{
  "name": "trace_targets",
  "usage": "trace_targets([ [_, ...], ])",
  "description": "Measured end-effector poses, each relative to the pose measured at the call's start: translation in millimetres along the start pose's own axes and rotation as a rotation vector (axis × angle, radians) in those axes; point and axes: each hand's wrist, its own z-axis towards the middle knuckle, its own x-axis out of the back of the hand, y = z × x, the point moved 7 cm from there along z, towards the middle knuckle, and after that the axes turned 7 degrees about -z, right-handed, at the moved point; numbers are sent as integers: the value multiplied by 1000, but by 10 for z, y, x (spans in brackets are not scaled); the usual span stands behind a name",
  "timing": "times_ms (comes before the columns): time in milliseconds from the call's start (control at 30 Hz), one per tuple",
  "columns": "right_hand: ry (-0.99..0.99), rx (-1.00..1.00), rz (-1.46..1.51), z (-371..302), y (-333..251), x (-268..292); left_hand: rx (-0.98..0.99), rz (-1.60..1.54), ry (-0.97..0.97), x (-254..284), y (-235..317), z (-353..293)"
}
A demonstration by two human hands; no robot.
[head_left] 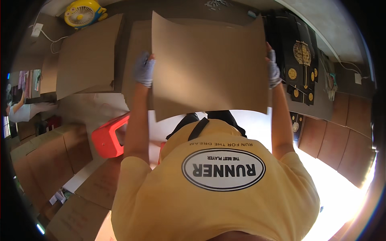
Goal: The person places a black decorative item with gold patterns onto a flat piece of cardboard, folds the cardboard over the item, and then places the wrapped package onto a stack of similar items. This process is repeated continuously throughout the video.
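Observation:
A large brown sheet of cardboard [211, 66] is held up before me, curling at its upper corners and along its lower edge. My left hand [144, 71], in a striped fingerless glove, grips its left edge. On the opposite edge my right hand [274, 66], gloved the same way, is closed too; some of its fingers are hidden. Behind the held sheet, on the table, lie more brown sheets [136, 52], partly covered by it. Left of them is another pile of brown sheets [90, 56].
A yellow and blue fan [80, 14] stands at the far left. Black pieces with gold patterns [301, 52] lie at the right. A red plastic stool [108, 136] is beside me. Brown cartons [60, 152] line the left, more cartons [331, 136] the right. Another person [26, 111] is at far left.

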Motion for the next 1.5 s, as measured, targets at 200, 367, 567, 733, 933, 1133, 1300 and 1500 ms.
trace_targets([
  [200,-16,-25,-959,-83,-162,-1051,-86,880,-177,-1723,687,-445],
  [367,-97,-66,-1225,40,-137,-1347,-81,905,-322,-1891,393,-190],
  [567,-208,-145,-1411,59,343,-1578,-134,967,-35,-1834,360,-202],
  [733,-200,-86,-1433,-55,656,-1651,-122,1013,-48,-1957,244,-241],
  [933,-173,-67,-1341,-90,659,-1645,-198,952,-11,-1971,268,-271],
  [1133,-157,-46,-1345,-82,645,-1653,-184,939,-88,-2000,231,-271],
  [1300,-206,-39,-1405,-17,603,-1674,-228,1084,-108,-2045,319,-244],
  [1500,-184,6,-1424,-21,589,-1701,-362,1011,49,-2043,344,-278],
])
